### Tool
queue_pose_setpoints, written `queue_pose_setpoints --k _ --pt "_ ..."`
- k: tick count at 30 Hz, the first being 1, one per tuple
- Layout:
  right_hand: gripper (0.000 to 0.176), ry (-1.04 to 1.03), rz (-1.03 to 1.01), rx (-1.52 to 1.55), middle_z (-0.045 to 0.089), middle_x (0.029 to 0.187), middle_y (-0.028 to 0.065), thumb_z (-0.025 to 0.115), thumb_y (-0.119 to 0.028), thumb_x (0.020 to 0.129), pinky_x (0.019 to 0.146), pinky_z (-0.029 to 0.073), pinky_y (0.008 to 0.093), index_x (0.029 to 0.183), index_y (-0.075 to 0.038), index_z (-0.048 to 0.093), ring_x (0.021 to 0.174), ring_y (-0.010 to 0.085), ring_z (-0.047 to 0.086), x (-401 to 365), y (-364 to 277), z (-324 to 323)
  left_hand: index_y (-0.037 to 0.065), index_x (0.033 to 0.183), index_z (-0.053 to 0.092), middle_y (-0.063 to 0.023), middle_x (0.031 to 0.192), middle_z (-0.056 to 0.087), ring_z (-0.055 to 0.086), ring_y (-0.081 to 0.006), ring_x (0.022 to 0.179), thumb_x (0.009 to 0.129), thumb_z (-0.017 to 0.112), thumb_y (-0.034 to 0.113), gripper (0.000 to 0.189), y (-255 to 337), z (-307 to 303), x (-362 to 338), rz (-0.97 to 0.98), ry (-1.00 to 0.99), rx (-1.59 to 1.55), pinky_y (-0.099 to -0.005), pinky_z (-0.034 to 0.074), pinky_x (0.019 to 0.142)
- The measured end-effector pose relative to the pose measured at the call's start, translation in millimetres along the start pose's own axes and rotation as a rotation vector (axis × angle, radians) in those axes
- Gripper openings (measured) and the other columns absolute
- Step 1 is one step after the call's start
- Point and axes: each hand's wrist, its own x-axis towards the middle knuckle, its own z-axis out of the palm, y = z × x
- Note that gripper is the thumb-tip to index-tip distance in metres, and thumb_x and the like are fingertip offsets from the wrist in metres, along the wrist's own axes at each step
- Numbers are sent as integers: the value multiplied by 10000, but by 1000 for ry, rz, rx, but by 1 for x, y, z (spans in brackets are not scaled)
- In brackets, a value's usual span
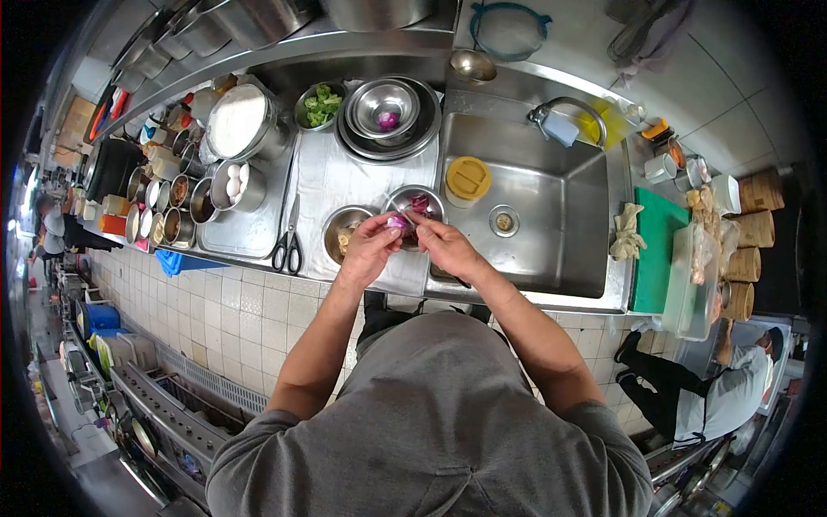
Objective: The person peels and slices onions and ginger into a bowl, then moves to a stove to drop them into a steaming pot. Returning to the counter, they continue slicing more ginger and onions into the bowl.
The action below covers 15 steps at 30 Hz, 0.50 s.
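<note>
My left hand (pixel 371 247) is closed on a peeled red onion (pixel 397 223), the fingertips pressed round its near side. Against the onion, my right hand (pixel 448 249) is closed on what looks like a small knife; a bit of its blade (pixel 408 219) shows, and most of it is hidden by the fingers. Both hands are over the near rim of a metal bowl (pixel 440 200) that contains purple onion skins (pixel 419 203). Just left of it stands another metal bowl (pixel 328 234) with pale brownish pieces inside, partly covered by my left hand.
Black-handled scissors (pixel 289 246) lie at the left. Behind are stacked bowls with a red onion (pixel 388 121) and a bowl of green leaves (pixel 322 105). A yellow-lidded tub (pixel 468 179) stands in the sink (pixel 551 250). A co-worker (pixel 724 392) is at far right.
</note>
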Motion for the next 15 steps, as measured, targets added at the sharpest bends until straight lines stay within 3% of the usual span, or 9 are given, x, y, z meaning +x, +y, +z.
queue_pose_setpoints --k 1,3,7,12,15 --pt "470 -1 0 0 685 1029 51 504 -372 1095 860 511 265 1516 -165 530 929 112 610 1 0 -1 34 1292 641 -48 1032 717 675 -133 869 951 711 43 348 2 2 0 -13 -30 -26 -277 547 750" --pt "474 -7 21 117 581 860 -28 486 -397 1101 743 477 237 1520 -179 530 795 69 502 3 1 -2 33 1326 623 -49 1046 715 674 -136 881 949 710 37 386 3 3 2 -14 -46 -51 -278 547 755" --pt "489 75 79 45 584 847 -29 479 -409 1101 741 480 253 1518 -159 529 809 79 525 13 2 -8 40 1380 573 -66 1128 698 681 -160 947 948 686 5 448 10 3 1 -19 -150 -59 -287 564 788" --pt "496 111 -5 -30 577 844 -33 487 -406 1098 750 489 272 1521 -151 524 806 89 528 21 13 -16 58 1390 543 -86 1218 668 687 -183 1017 955 654 -15 454 20 9 -8 -18 -146 -50 -317 583 852" --pt "504 107 70 -53 616 885 -24 486 -413 1096 768 495 274 1520 -143 524 817 100 542 15 10 -17 68 1401 533 -92 1243 659 688 -190 1030 960 641 -20 463 14 3 -7 -19 -135 -89 -327 585 870"
